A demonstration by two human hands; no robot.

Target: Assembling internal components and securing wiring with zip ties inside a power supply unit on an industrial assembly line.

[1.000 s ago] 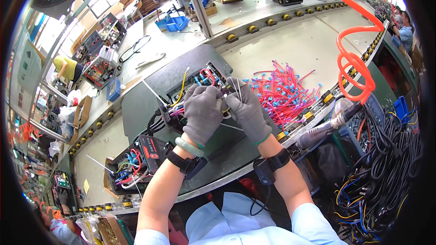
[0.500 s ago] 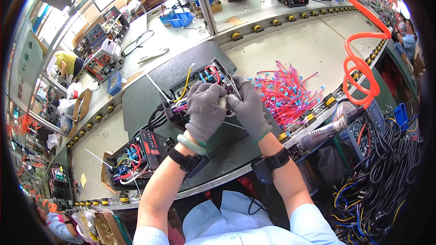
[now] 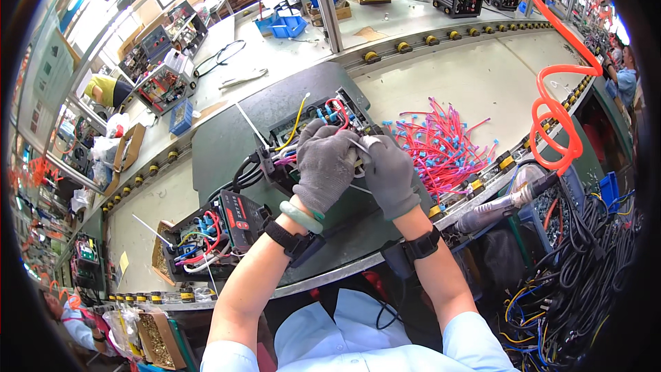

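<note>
My left hand (image 3: 323,171) and my right hand (image 3: 391,178), both in grey gloves, meet over an open electronic unit (image 3: 284,125) on a dark green board (image 3: 215,139). Their fingers are bent and pressed close together around a small pale piece at the unit's near right edge. The gloves mostly cover it, so its kind does not show. From the unit rise a yellow wire (image 3: 295,122) and a red wire (image 3: 340,111). A white cable tie (image 3: 252,124) sticks up at its left side.
A second opened unit (image 3: 237,219) with coloured wires sits at the left. Pink-red wires (image 3: 441,145) with blue ends lie heaped at the right. A power tool (image 3: 492,211) on a coiled orange hose (image 3: 564,124) rests at the right edge, above black cables (image 3: 585,255).
The view has shifted slightly. My right fingers have curled in closer to the left hand, and the metallic piece that showed beside them earlier is mostly covered.
</note>
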